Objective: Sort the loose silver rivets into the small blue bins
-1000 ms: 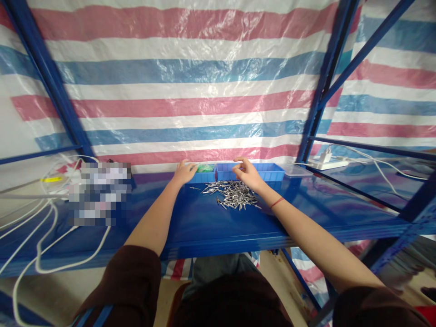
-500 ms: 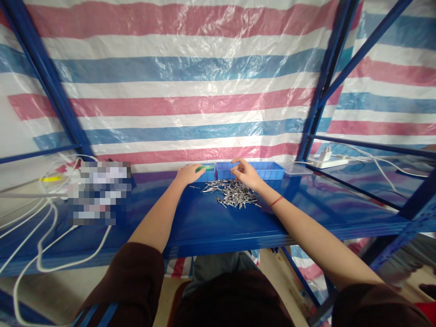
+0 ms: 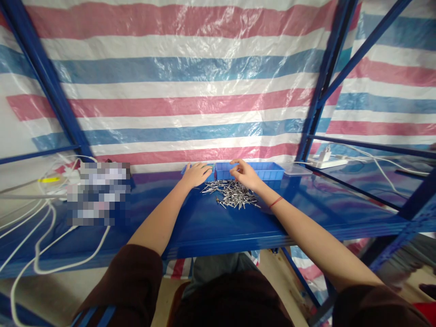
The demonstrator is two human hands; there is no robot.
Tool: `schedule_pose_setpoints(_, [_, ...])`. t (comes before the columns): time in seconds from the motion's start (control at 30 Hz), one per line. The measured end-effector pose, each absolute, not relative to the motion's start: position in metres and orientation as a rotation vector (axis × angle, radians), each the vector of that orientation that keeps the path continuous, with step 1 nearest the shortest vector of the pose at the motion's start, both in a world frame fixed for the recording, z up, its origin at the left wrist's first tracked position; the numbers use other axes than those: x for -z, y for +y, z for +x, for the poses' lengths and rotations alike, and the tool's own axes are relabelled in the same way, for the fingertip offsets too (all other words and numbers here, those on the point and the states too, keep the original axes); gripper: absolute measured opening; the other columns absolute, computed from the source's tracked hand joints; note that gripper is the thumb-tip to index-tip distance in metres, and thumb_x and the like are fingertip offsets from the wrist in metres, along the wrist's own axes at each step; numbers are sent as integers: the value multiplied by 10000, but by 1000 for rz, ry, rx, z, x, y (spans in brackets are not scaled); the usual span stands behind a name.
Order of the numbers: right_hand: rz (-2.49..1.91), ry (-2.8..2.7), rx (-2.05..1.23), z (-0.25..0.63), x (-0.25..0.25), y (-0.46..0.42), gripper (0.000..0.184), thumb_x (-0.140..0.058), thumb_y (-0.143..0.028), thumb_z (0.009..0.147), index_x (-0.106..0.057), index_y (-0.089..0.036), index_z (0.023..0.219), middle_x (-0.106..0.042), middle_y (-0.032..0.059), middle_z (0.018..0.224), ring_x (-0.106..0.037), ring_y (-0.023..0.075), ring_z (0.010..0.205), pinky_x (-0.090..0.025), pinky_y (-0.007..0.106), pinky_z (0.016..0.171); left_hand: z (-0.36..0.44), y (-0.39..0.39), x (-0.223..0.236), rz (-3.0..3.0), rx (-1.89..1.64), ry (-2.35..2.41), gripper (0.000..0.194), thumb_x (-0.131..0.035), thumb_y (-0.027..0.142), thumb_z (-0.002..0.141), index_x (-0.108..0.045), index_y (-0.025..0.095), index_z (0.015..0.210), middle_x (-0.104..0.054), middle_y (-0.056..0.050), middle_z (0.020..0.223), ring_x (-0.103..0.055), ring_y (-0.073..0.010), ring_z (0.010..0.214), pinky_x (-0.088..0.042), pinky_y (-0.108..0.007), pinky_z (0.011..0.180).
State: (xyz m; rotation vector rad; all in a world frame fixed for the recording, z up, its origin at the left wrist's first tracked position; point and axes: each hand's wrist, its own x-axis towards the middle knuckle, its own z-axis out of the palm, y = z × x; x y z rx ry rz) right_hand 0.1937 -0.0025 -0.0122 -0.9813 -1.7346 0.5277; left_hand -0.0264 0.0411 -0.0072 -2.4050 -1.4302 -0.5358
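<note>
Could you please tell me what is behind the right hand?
Behind the right hand stands the long blue bin, showing on both sides of the hand. The striped sheet hangs farther back. The hand covers the bin's middle, so anything there cannot be seen.

A makeshift workshop is suggested by a blue metal worktop (image 3: pixel 207 227), framed by rack uprights (image 3: pixel 44 68) and backed along its far edge by striped plastic sheeting (image 3: pixel 190 106). Small metal pins (image 3: pixel 238 196) are heaped before blue parts bins (image 3: pixel 269 174) set near that edge.
</note>
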Motion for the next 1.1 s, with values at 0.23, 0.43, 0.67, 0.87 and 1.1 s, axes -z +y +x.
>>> schedule_pose_setpoints(0.23, [-1000,-1774,-507,193,12,-5,297,-539,-275,729,-490,-194,1010,-560,-36,661,-508,104,538,-424,256,552,-23,42,10,-2418,514,-1411,387,-294,458,920,-603,285,1076,-522,-7,1303,-397,-231,1232,-272,-456,1021])
schedule_pose_setpoints(0.43, [-1003,-1799,-501,192,11,-8,282,-528,-271,731,-494,-191,999,-554,-38,644,-501,106,524,-422,262,555,-23,42,10,-2485,485,-1349,386,-274,441,930,-576,287,1114,-536,-7,1271,-415,-205,1201,-315,-400,993])
schedule_pose_setpoints(0.67, [-1010,-1837,-526,193,12,-7,289,-526,-273,742,-490,-190,1016,-550,-41,648,-493,101,519,-422,260,563,-13,37,10,-2420,464,-1451,455,-218,486,927,-583,274,1098,-549,-51,1257,-409,-267,1206,-268,-559,981])
schedule_pose_setpoints(0.87, [-1003,-1839,-482,193,12,-7,288,-524,-279,748,-501,-183,1019,-559,-34,652,-505,109,542,-431,264,577,-22,45,8,-2463,672,-1514,507,-190,526,920,-407,311,1324,-434,-19,1397,-305,-285,1316,-197,-598,1038])
schedule_pose_setpoints(1.1, [-1015,-1904,-212,200,-12,-20,195,-502,-286,790,-566,-159,923,-602,18,706,-533,131,607,-445,290,626,-8,34,-5,-2335,1014,-1074,387,-364,418,915,-555,215,1184,-510,-72,1295,-330,-246,1287,-270,-448,1074])
